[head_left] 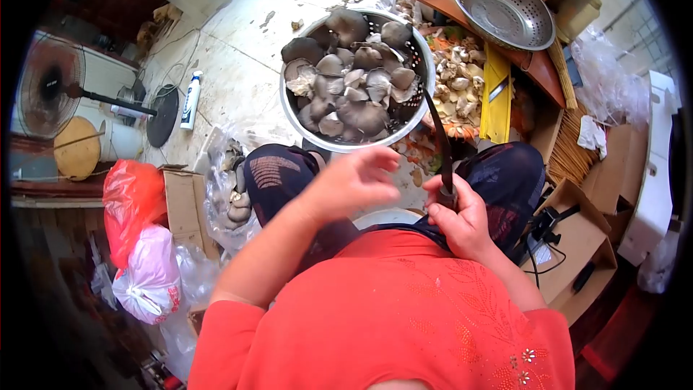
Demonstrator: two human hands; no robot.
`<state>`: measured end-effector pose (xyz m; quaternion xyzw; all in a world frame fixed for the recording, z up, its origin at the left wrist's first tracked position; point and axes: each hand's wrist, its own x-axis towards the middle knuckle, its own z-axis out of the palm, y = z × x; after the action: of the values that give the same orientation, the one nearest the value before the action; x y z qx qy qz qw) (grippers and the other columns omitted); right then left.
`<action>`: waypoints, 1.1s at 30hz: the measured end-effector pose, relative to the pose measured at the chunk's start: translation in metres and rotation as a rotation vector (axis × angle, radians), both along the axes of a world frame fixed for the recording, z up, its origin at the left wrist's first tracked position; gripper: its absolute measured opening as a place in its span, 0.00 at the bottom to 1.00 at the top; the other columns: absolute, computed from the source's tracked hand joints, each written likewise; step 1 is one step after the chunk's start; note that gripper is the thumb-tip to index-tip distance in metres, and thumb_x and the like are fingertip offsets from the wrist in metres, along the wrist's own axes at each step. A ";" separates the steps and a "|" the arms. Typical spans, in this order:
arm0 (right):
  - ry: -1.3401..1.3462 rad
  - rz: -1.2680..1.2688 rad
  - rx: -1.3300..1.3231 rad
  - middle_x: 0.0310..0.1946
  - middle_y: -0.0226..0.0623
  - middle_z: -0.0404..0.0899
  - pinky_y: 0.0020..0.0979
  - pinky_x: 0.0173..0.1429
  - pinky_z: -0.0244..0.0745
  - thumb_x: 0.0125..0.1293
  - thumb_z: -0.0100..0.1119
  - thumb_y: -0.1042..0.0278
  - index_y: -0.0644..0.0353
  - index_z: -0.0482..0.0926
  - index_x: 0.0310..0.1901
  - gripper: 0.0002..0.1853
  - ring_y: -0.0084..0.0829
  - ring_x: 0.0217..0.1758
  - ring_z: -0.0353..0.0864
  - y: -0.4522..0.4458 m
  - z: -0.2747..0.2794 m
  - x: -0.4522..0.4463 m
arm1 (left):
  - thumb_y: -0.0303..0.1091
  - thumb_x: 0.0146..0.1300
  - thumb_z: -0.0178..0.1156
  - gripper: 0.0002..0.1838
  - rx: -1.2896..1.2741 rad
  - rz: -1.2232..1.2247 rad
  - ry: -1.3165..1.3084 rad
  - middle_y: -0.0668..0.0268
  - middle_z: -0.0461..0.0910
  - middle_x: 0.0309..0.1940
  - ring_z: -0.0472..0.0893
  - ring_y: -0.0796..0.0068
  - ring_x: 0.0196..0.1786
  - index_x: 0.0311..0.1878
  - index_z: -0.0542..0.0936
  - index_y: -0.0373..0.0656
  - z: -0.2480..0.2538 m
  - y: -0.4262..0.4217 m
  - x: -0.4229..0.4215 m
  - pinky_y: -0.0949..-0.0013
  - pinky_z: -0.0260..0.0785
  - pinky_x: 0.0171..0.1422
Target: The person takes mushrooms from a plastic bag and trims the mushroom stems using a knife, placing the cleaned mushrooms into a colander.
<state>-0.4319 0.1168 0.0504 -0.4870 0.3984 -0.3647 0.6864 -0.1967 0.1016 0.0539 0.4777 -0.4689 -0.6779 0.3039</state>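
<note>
My right hand (460, 211) is closed around the handle of a knife (442, 144), whose dark, slightly curved blade points up and away from me. Opposite it, my left hand (359, 182) hovers over my lap with its fingers apart and nothing visible in them. Just beyond both hands stands a metal colander (289, 107) heaped with grey oyster mushrooms (362, 117). To its right, pale mushroom trimmings (456, 76) lie in a pile with some orange scraps. The knife tip appears close to the colander's right rim.
A bag of mushrooms (238, 206) lies by my left knee. Red (133, 198) and pink plastic bags (150, 274) are further left, below a fan (49, 85). Right of the trimmings are a yellow tool (497, 97), an upper perforated bowl (503, 7) and cardboard boxes (577, 245).
</note>
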 end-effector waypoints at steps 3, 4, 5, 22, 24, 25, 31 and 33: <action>-0.001 0.061 -0.188 0.38 0.31 0.73 0.23 0.42 0.67 0.63 0.59 0.66 0.65 0.71 0.56 0.21 0.20 0.37 0.70 -0.008 -0.017 0.022 | 0.27 0.52 0.70 0.38 0.018 0.035 0.302 0.62 0.71 0.58 0.75 0.71 0.57 0.66 0.64 0.43 -0.023 0.022 -0.027 0.64 0.70 0.61; 0.025 0.075 -0.360 0.41 0.35 0.74 0.26 0.46 0.69 0.63 0.60 0.62 0.66 0.70 0.58 0.25 0.24 0.41 0.72 -0.011 -0.021 0.030 | 0.26 0.52 0.70 0.38 -0.044 0.088 0.318 0.62 0.71 0.58 0.75 0.70 0.57 0.66 0.64 0.43 -0.025 0.024 -0.032 0.63 0.69 0.61; 0.188 0.200 -0.382 0.49 0.44 0.73 0.32 0.56 0.68 0.62 0.61 0.55 0.68 0.67 0.62 0.31 0.35 0.51 0.74 -0.014 -0.011 0.027 | 0.25 0.52 0.69 0.37 0.051 0.163 0.380 0.62 0.72 0.57 0.75 0.70 0.57 0.66 0.65 0.43 -0.023 0.027 -0.032 0.64 0.69 0.61; 0.348 0.274 -0.857 0.40 0.42 0.79 0.32 0.47 0.76 0.50 0.63 0.76 0.65 0.76 0.51 0.23 0.36 0.40 0.80 -0.034 0.078 0.049 | 0.22 0.58 0.58 0.30 0.075 0.524 0.510 0.61 0.79 0.48 0.79 0.70 0.52 0.66 0.65 0.34 -0.035 0.042 -0.018 0.66 0.70 0.59; 0.081 0.212 -1.158 0.34 0.39 0.80 0.28 0.39 0.76 0.51 0.62 0.76 0.66 0.79 0.44 0.16 0.35 0.33 0.79 -0.030 0.122 0.038 | 0.20 0.58 0.56 0.29 0.042 0.586 0.529 0.60 0.80 0.47 0.79 0.69 0.51 0.65 0.65 0.33 -0.026 0.041 -0.004 0.65 0.70 0.59; 0.088 0.217 -1.138 0.34 0.39 0.80 0.28 0.39 0.76 0.51 0.62 0.76 0.66 0.79 0.44 0.16 0.35 0.33 0.79 -0.018 0.138 0.037 | 0.18 0.57 0.56 0.28 0.080 0.613 0.493 0.60 0.81 0.45 0.80 0.67 0.50 0.64 0.66 0.33 -0.019 0.041 0.003 0.65 0.71 0.59; -0.733 0.150 -1.370 0.37 0.21 0.77 0.26 0.48 0.75 0.63 0.55 0.73 0.55 0.73 0.40 0.05 0.19 0.43 0.79 -0.011 0.193 -0.041 | 0.18 0.55 0.57 0.27 0.048 0.652 0.342 0.60 0.81 0.43 0.82 0.66 0.46 0.61 0.69 0.35 -0.042 0.058 0.009 0.63 0.73 0.55; -0.712 0.140 -1.381 0.37 0.22 0.77 0.26 0.49 0.75 0.63 0.55 0.73 0.55 0.73 0.40 0.05 0.19 0.43 0.79 -0.014 0.198 -0.042 | 0.18 0.53 0.58 0.28 0.107 0.636 0.221 0.60 0.81 0.42 0.81 0.67 0.45 0.61 0.70 0.36 -0.044 0.061 0.007 0.63 0.73 0.53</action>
<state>-0.4738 0.1028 0.2484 -0.6816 -0.1948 -0.6203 0.3358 -0.1897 0.1622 0.0102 0.5389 -0.2244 -0.6204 0.5238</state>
